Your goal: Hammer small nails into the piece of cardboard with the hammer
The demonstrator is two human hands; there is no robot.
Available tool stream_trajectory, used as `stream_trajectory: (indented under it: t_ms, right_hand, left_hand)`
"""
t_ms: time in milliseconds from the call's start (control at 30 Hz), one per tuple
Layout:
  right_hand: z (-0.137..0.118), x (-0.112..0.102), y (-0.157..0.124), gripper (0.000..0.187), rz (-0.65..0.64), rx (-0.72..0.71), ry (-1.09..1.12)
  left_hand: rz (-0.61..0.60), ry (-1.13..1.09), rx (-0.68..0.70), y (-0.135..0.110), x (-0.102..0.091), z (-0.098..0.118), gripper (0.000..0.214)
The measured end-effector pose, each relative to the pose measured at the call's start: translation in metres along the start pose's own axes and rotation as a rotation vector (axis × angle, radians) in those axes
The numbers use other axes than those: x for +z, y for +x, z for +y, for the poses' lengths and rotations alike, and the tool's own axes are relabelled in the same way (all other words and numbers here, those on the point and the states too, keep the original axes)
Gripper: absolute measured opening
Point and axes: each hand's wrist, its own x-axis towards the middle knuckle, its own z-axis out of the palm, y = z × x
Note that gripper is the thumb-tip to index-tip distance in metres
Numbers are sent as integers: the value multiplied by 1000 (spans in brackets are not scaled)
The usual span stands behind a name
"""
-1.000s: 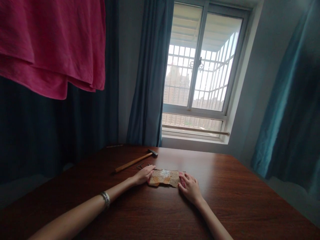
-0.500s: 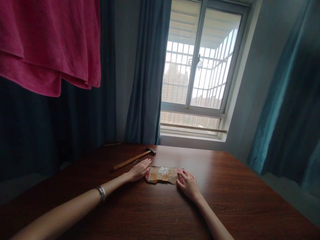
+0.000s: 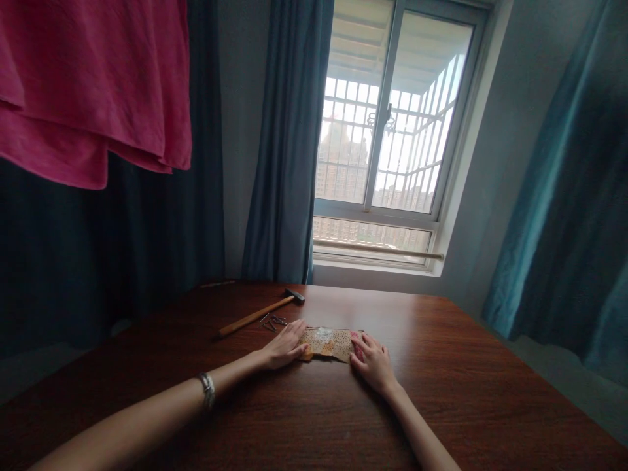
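A flat, torn-edged piece of what looks like cardboard [image 3: 328, 343] lies on the brown wooden table [image 3: 314, 418], speckled tan with orange patches, a whitish shiny spot and pink at its right end. My left hand [image 3: 285, 345] rests flat over its left end, fingers stretched out. On the right end lie the slightly bent, spread fingers of my right hand [image 3: 373, 364]. Several nails [image 3: 273, 322] are scattered just beyond my left hand. Behind them a hammer [image 3: 258, 315] with a wooden handle and dark head lies at a slant.
A pink towel [image 3: 98, 85] hangs at the upper left, in front of dark blue curtains [image 3: 289, 144]. Past the table's far edge is a barred window [image 3: 387, 131]. Another blue curtain [image 3: 549, 196] hangs on the right.
My left hand has slid right and further onto the cardboard piece, covering its pink left end. The nails it was hiding now show. My right hand stays on the right end.
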Motion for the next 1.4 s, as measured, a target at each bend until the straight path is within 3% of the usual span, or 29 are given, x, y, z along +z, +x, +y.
stream_trajectory:
  t_ms: [267, 500, 667, 900, 1067, 1167, 1233, 1333, 1400]
  right_hand:
    - [1, 6, 1, 54, -38, 23, -49]
    - [4, 13, -1, 61, -38, 71, -164]
    - [4, 15, -3, 63, -9, 109, -191]
    - [3, 13, -6, 57, 103, 116, -169]
    - [1, 10, -9, 49, 194, 81, -165]
    - [1, 9, -10, 47, 194, 67, -169]
    - [1, 9, -10, 47, 186, 65, -166]
    - [1, 9, -10, 46, 170, 70, -160]
    - [0, 9, -10, 45, 162, 69, -155]
  left_hand:
    - [23, -31, -32, 1, 9, -7, 65]
    - [-21, -18, -40, -8, 4, 1, 63]
    - [14, -41, -30, -13, 3, 5, 62]
    - [319, -85, -112, -11, -11, 0, 38]
    - [445, -50, -363, -14, -39, -44, 24]
    - [349, 4, -544, -16, -55, -75, 22]
    - [221, 17, -607, -18, -63, -87, 19]
    - [52, -17, -658, -19, -70, -92, 16]
    - [26, -17, -679, -19, -71, -90, 15]
